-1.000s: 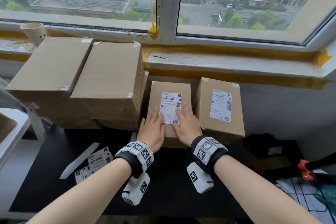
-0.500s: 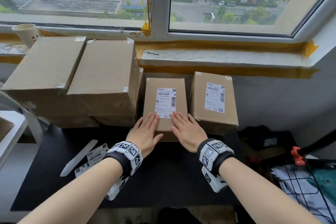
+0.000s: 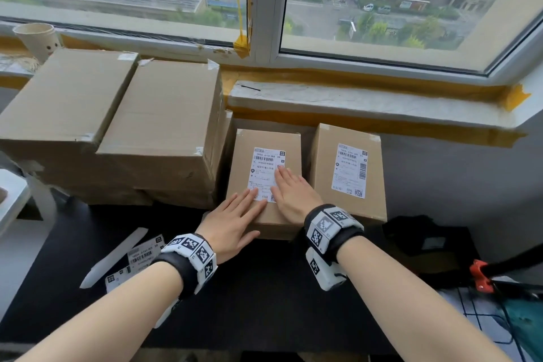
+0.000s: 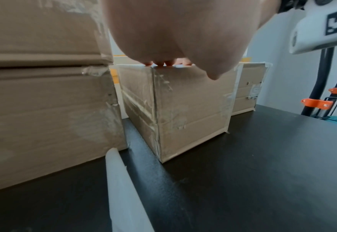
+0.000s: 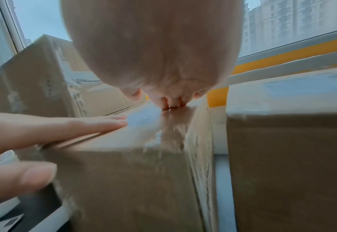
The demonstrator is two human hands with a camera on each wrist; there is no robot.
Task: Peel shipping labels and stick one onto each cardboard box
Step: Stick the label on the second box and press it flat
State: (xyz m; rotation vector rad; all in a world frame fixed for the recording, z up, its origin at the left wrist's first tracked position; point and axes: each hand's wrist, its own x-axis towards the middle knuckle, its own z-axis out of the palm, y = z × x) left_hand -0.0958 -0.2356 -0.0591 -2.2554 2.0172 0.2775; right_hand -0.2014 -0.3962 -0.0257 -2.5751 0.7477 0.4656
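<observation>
A small cardboard box (image 3: 244,150) stands on the black table with a white shipping label (image 3: 264,167) stuck on its top. My right hand (image 3: 289,188) lies flat on the label's right half, fingers straight. My left hand (image 3: 238,214) rests flat on the box's near left corner, fingertips at the label's lower edge. A second small box (image 3: 346,209) to the right carries its own label (image 3: 349,170). Two large unlabelled boxes (image 3: 164,114) are stacked on the left. The wrist views show the same box (image 4: 189,113) (image 5: 124,172) under flat fingers (image 5: 96,125).
Loose labels (image 3: 141,258) and a white backing strip (image 3: 114,258) lie on the table (image 3: 264,288) at the near left. A paper cup (image 3: 36,40) stands on the windowsill. A black bag (image 3: 426,241) and an orange clamp (image 3: 479,275) sit at the right.
Both hands slid back toward me off the label, then forward again: the right hand now covers the label's right half, the left sits lower at the near corner.
</observation>
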